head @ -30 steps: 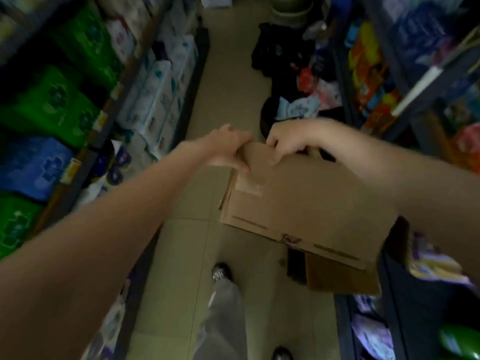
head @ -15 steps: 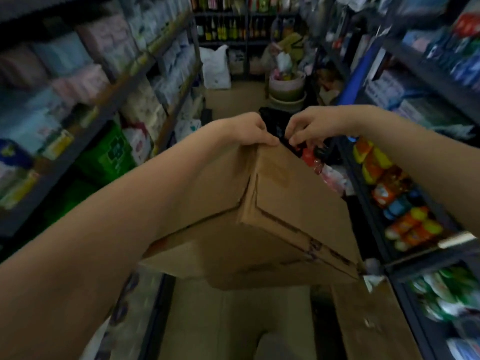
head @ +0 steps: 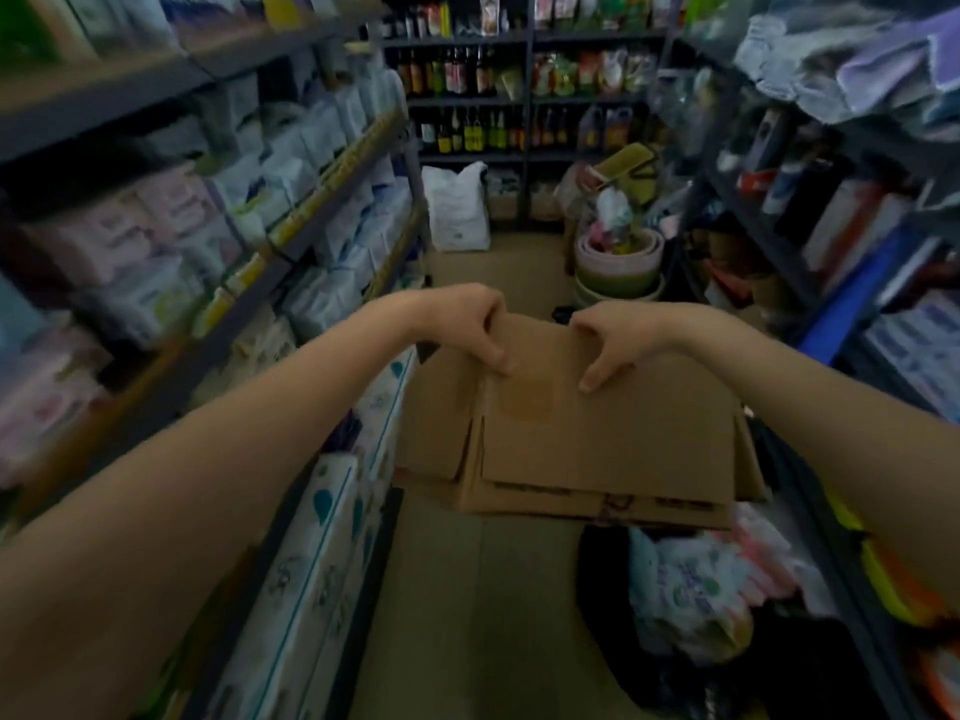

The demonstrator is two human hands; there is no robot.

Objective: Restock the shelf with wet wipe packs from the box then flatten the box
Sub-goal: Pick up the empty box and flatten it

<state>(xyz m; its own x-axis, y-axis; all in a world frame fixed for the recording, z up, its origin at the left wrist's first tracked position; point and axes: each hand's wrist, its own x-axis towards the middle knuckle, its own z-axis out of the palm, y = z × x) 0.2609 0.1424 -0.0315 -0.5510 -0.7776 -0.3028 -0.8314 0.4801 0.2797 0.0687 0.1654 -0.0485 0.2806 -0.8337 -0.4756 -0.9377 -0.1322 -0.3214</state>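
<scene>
A brown cardboard box (head: 597, 444), collapsed nearly flat with its flaps hanging down, hangs in the air in the middle of a shop aisle. My left hand (head: 472, 324) grips its top edge at the left, thumb on the near face. My right hand (head: 613, 340) grips the same edge just to the right. A patch of brown tape shows below my left thumb. Shelves (head: 291, 231) on the left carry white and pink packs (head: 156, 236) of wipes and tissue. I see nothing inside the box.
Dark metal shelving lines both sides of the narrow tiled aisle. Stacked tubs (head: 618, 267) and a white sack (head: 457, 210) stand at the far end before bottle shelves. Bags of goods (head: 691, 589) lie on the floor at the right. White cartons (head: 322, 537) stand low on the left.
The view has swung up from the floor to the aisle's far end. The box has gone from half open to nearly flat, and both hands now grip its top edge side by side.
</scene>
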